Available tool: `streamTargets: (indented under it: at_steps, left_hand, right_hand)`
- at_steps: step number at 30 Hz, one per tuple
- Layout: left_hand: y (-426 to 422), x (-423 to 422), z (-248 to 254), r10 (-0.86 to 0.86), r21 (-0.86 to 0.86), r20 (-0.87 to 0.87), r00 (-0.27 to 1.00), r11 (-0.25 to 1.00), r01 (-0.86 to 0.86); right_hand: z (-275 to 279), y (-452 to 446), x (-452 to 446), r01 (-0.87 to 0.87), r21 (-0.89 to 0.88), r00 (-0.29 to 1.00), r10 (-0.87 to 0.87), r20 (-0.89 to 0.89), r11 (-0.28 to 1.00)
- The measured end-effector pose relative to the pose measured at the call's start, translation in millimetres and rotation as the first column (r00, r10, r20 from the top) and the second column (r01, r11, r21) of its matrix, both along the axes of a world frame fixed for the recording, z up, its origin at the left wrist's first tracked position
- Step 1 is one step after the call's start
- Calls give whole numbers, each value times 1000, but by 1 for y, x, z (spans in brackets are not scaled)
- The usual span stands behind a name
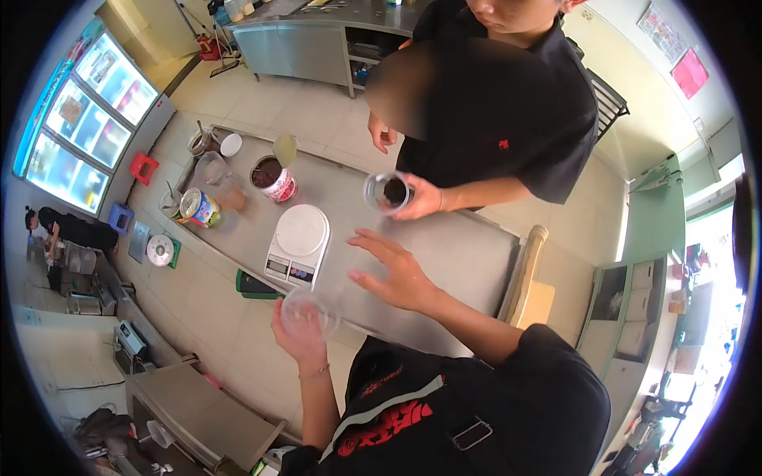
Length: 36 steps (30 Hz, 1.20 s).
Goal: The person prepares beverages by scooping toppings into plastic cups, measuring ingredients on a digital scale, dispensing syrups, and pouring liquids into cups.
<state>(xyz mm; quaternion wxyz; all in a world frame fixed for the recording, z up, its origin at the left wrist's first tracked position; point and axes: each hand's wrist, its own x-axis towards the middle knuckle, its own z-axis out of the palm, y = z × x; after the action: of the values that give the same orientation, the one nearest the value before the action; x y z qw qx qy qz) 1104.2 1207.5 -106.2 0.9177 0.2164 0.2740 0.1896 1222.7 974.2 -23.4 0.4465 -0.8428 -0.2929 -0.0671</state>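
My left hand (298,345) is closed round a clear plastic cup (324,316), held near the table's front edge. Nothing is in my right hand (403,278), whose fingers are spread over the steel table (444,266). Just left of it stands a white kitchen scale (300,238) with a bare round platform. Across the table, another person's hand (425,198) holds a clear cup (376,190) with dark contents. Behind the scale is an open tin (278,186) of dark red-brown food, its lid (285,147) raised.
At the table's left end stand a colourful tin (200,208), clear plastic containers (213,168), a jar (201,143) with a utensil and a white lid (231,144). The other person (508,111) stands at the far side. A green-based dial scale (160,251) sits beyond the table's left end.
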Motion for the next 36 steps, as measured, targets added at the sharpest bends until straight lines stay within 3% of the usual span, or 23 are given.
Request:
streamTargets:
  at_steps: [1, 3, 4, 5, 6, 8, 9, 11, 13, 15, 16, 19, 21, 25, 27, 28, 29, 30, 31, 32, 33, 34, 36]
  left_hand:
    - [-14, 16, 21, 108, 280, -82, 991, 957, -81]
    - [-43, 38, 48, 179, 591, -14, 984, 795, -137]
    - [-47, 41, 48, 185, 762, -58, 981, 643, -76]
    - [-58, 40, 61, 115, 847, 98, 989, 513, -144]
    - [-63, 40, 71, 127, 931, 209, 970, 279, -237]
    - [-67, 42, 101, 26, 922, 383, 923, 56, -384]
    - [-61, 44, 103, 20, 922, 384, 923, 52, -384]
    - [-54, 43, 110, -191, 826, 506, 841, -174, -536]
    - [-53, 44, 117, -244, 820, 499, 831, -178, -545]
    - [-50, 55, 109, -275, 666, 694, 665, -104, -739]
    - [-44, 56, 111, -291, 659, 700, 653, -90, -747]
    - [-28, 60, 120, -351, 690, 668, 656, -38, -722]
    - [-18, 68, 127, -447, 724, 592, 671, -70, -686]
    - [-10, 85, 111, -484, 785, 542, 687, -1, -620]
    - [1, 86, 101, -551, 870, 397, 734, -29, -493]
    - [6, 86, 96, -566, 951, 252, 785, -5, -308]
    - [19, 87, 86, -552, 953, 250, 796, -8, -304]
    - [34, 86, 70, -632, 942, 28, 775, 277, 192]
    - [49, 86, 48, -755, 626, -108, 646, 453, 635]
    - [67, 78, 19, -750, 296, 51, 660, 643, 707]
    - [92, 72, -5, -738, 288, 52, 673, 656, 697]
    - [120, 67, -27, -760, -232, 247, 600, 555, 799]
    - [149, 54, -40, -668, -645, 445, 597, 224, 731]
  right_hand:
    - [10, 3, -5, 3, 2, 1000, -3, -10, 1000]
    - [25, 18, -13, -135, 330, 947, 219, -233, 934]
    - [24, 26, -15, -136, 380, 941, 239, -238, 915]
    - [23, 32, -7, -135, 432, 939, 254, -232, 892]
    - [34, 35, 2, -130, 526, 926, 293, -240, 840]
    - [57, 35, 9, -74, 707, 887, 371, -276, 703]
    - [61, 36, 15, -27, 785, 860, 415, -298, 619]
    - [77, 40, 17, 14, 827, 834, 450, -319, 561]
    - [84, 40, 19, 51, 864, 815, 479, -326, 502]
    - [89, 49, 20, 20, 861, 835, 465, -295, 508]
    - [86, 53, 21, 11, 879, 842, 470, -265, 476]
    - [95, 66, 14, 96, 901, 868, 408, -284, 424]
    - [94, 71, 15, 99, 913, 887, 381, -261, 395]
    - [72, 77, 21, 121, 941, 928, 301, -221, 317]
    - [55, 73, 26, 214, 865, 962, 57, -268, 454]
    - [45, 63, 27, 345, 710, 936, -173, -305, 614]
    - [37, 52, 24, 437, 660, 899, -281, -335, 610]
    - [31, 44, 18, 510, 639, 860, -330, -389, 575]
    - [26, 39, 12, 588, 524, 809, -438, -392, 616]
    - [16, 37, 12, 637, 447, 770, -528, -357, 627]
    - [16, 39, 12, 629, 441, 778, -517, -357, 641]
    - [15, 44, 14, 644, 204, 738, -529, -419, 738]
    - [6, 72, 27, 606, -18, 707, -549, -446, 795]
